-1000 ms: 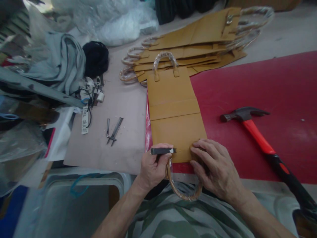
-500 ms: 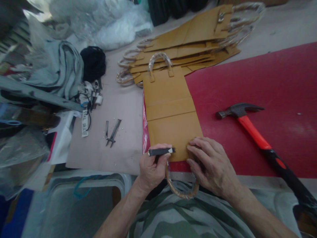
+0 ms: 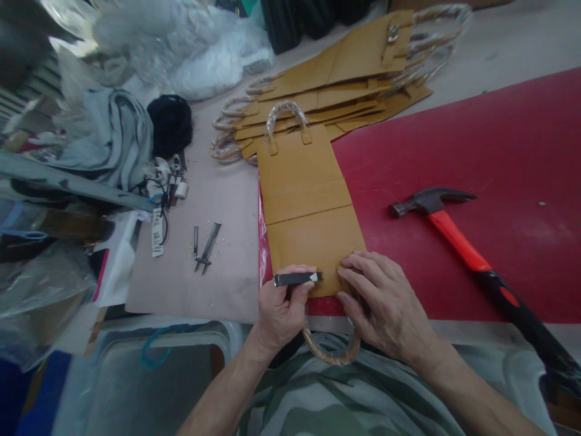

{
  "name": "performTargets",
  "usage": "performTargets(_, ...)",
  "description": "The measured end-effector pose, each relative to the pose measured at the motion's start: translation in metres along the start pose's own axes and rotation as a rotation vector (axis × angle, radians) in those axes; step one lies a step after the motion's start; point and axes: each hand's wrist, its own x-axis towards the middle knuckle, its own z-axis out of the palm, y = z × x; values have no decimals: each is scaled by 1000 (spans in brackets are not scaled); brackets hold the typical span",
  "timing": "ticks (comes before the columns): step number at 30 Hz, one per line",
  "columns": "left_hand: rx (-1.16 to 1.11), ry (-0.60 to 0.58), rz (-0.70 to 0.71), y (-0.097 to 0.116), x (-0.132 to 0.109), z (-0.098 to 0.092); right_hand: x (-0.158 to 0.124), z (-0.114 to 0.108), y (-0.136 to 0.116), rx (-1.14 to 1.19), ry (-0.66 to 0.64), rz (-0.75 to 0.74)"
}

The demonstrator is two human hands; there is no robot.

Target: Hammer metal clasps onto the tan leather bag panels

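Observation:
A tan leather bag panel lies lengthwise before me, a plastic-wrapped handle at its far end and another wrapped handle at its near end. My left hand is closed around a short dark metal punch, held sideways over the panel's near end; its bright tip points right. My right hand has its fingers curled over the panel's near right corner, beside the near handle. What lies under those fingers is partly hidden.
A claw hammer with a red and black grip lies on the red mat to the right. Metal punches lie on the left. More tan panels are stacked at the back, near clear plastic bags and grey cloth.
The view has shifted slightly, so the table and hammer appear a little further left. My right hand sits slightly closer to the left one; both keep the same grip.

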Motion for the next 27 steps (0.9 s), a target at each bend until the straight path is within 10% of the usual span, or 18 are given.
performTargets(27,183,-15,176,1,6,10,3,-2,-2,6,-7,-6)
